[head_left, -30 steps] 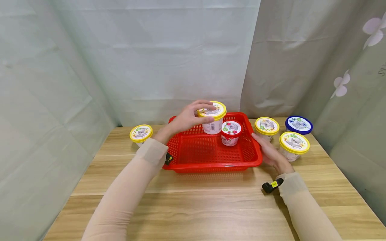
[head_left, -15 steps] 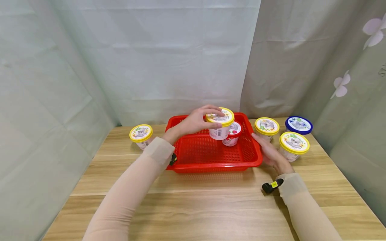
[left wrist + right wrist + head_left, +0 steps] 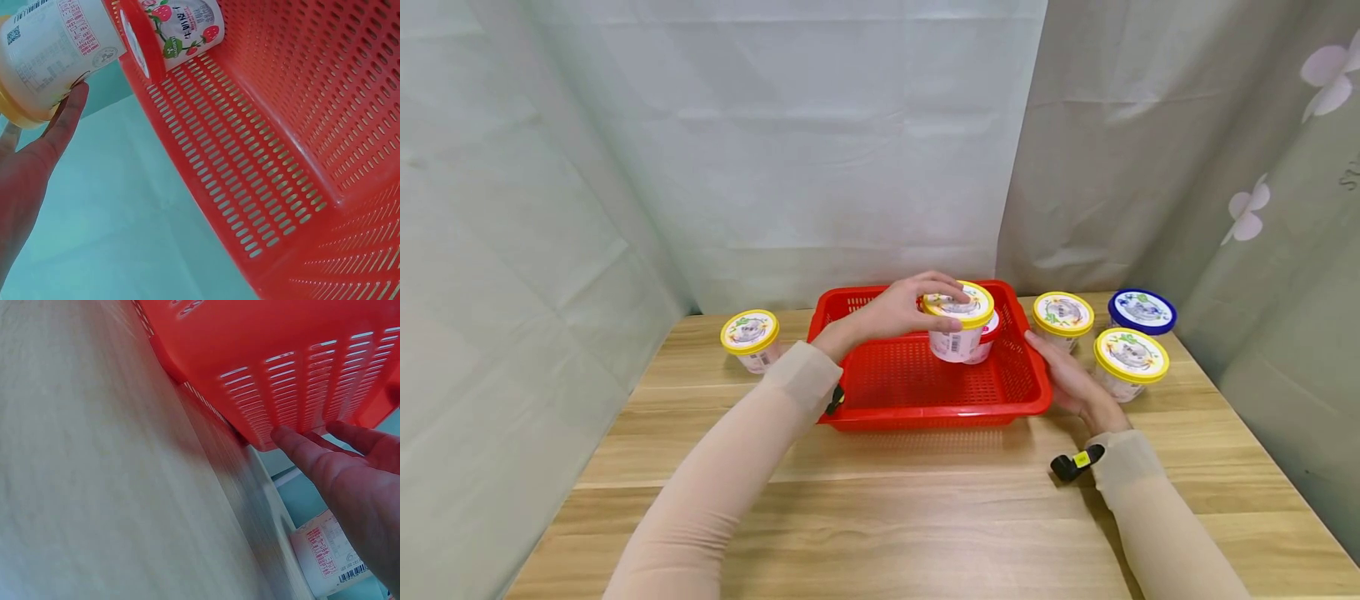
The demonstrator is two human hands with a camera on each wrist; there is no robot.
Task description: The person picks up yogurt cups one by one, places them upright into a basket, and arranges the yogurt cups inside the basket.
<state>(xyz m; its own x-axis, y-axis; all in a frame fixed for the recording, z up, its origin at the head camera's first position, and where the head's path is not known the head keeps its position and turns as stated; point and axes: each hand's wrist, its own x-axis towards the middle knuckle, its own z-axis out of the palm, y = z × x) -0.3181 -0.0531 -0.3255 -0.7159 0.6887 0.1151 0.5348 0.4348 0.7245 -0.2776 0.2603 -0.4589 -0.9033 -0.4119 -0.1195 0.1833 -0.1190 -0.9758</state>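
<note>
My left hand [image 3: 898, 308] grips a white paper tub with a yellow lid [image 3: 957, 345], thumb and fingers around its lid and side. The tub is over the right half of a red plastic basket [image 3: 917, 412]. Behind it, partly hidden, a smaller tub with a red lid and strawberry print [image 3: 194, 31] stands in the basket. In the left wrist view the two tubs appear apart. My right hand [image 3: 1067, 375] touches the basket's right side. The right wrist view shows its fingers [image 3: 306, 453] fairly straight against the slotted outer wall.
Right of the basket stand two yellow-lidded tubs [image 3: 1063, 313] and a blue-lidded tub [image 3: 1142, 312]. Another yellow-lidded tub [image 3: 750, 331] stands to the left. All are on a wooden table [image 3: 880, 517], with a pale curtain [image 3: 850, 150] behind.
My left hand has carried the yellow-lidded tub right and down, in front of the red-lidded tub, which is now mostly covered in the head view. The right hand and basket stay put.
</note>
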